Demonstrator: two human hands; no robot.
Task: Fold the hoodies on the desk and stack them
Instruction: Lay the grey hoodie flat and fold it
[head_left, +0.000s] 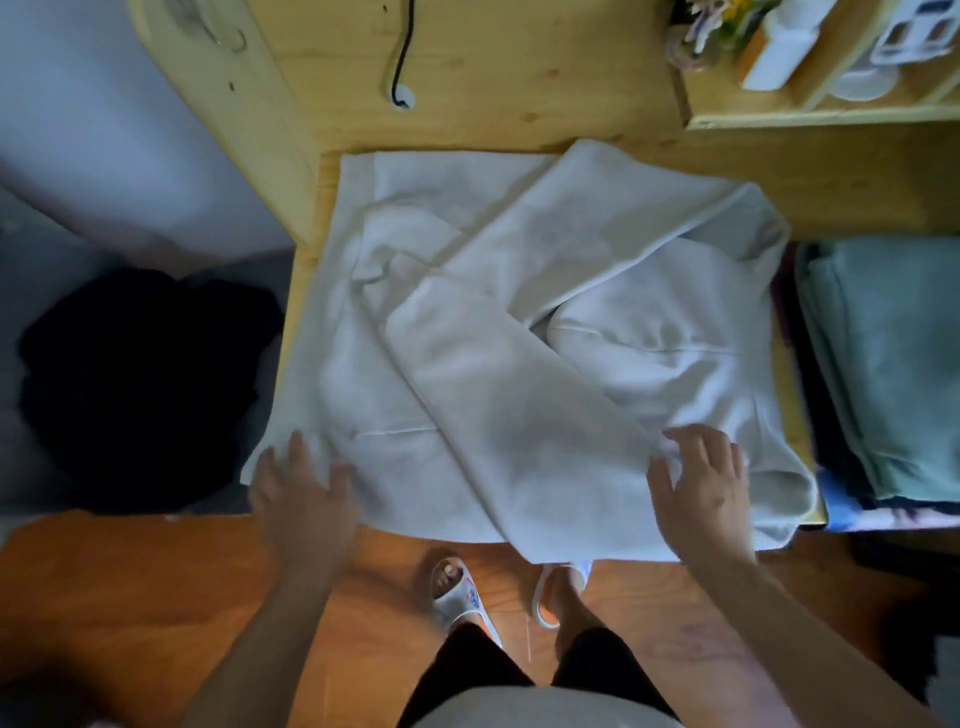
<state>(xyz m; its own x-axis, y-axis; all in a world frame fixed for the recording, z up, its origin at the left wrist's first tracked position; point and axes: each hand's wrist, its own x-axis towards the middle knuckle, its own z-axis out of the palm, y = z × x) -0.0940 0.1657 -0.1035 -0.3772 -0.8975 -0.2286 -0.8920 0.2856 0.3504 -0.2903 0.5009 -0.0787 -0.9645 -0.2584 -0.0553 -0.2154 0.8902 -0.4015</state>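
A white hoodie (519, 322) lies spread across the wooden desk (857, 171), both sleeves folded in and crossed over its body. My left hand (304, 493) hovers over the near left hem corner with fingers spread, slightly blurred. My right hand (701, 488) lies on the near right part, fingers resting on the cloth at the end of the crossed sleeve. Whether it pinches the fabric cannot be told. At the desk's right edge sits a pile of folded clothes with a pale green garment (893, 358) on top.
A dark heap of clothing (140, 384) lies on a surface to the left of the desk. A black cable (402, 57) hangs down the back panel. Shelves with small items (810, 47) stand at the back right. My slippered feet (467, 592) are on the wooden floor below.
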